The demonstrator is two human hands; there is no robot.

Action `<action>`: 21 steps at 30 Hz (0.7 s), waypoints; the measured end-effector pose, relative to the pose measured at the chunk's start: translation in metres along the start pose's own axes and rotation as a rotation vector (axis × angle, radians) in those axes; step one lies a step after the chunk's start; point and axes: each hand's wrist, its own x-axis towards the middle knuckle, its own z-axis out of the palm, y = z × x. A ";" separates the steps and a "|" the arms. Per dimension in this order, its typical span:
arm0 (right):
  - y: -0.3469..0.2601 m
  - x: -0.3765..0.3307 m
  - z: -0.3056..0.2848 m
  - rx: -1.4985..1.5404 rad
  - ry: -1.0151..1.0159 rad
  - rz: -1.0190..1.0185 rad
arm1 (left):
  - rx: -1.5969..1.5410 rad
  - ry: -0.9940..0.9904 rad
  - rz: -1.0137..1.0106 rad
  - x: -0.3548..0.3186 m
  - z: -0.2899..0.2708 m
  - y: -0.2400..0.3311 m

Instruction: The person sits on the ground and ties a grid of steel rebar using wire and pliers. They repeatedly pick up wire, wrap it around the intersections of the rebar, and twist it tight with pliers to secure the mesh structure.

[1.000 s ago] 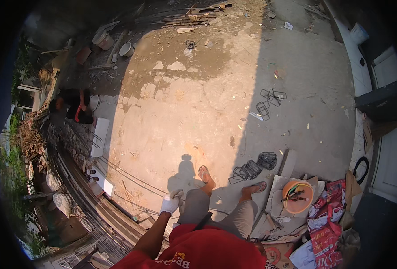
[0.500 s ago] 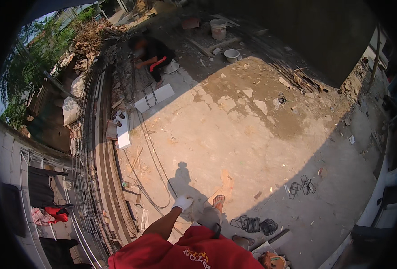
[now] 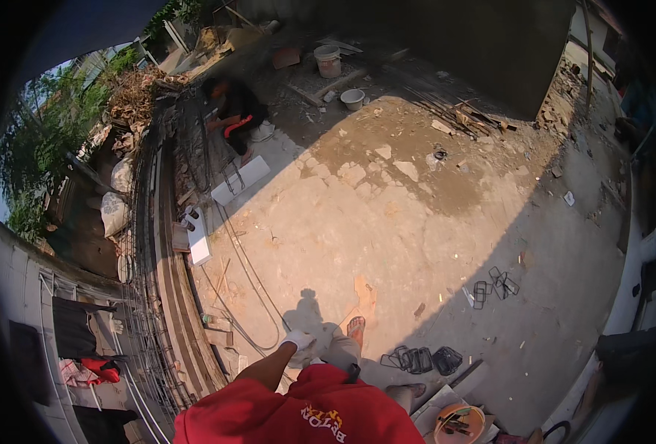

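My left hand [image 3: 298,340], in a white glove, is low in front of my red shirt, beside my bent knee. Its fingers look closed around the end of a thin steel rod [image 3: 251,266], which runs away from me along the concrete; the grip itself is small and partly hidden. My right hand does not show. To my right stands an orange bucket [image 3: 478,423] with dark-handled tools [image 3: 457,425] inside. Bent wire stirrups [image 3: 416,360] lie in a row by my right foot, and a looser group of stirrups [image 3: 496,287] is farther right.
A person [image 3: 233,118] sits low at the far left, near a white board [image 3: 241,180]. Long timbers [image 3: 171,296] and steel bars line the left side. A white board [image 3: 198,237] carries cups. Buckets [image 3: 328,62], a basin [image 3: 352,98] and rubble lie at the back.
My view has shifted, bringing more of the orange bucket and its tools into sight. A brownish shape over the bucket, possibly my right hand, is gone. My left hand stays almost in place.
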 end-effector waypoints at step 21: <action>0.272 0.069 -0.164 -0.040 0.505 0.037 | -0.540 -0.349 -0.157 -0.010 0.048 0.040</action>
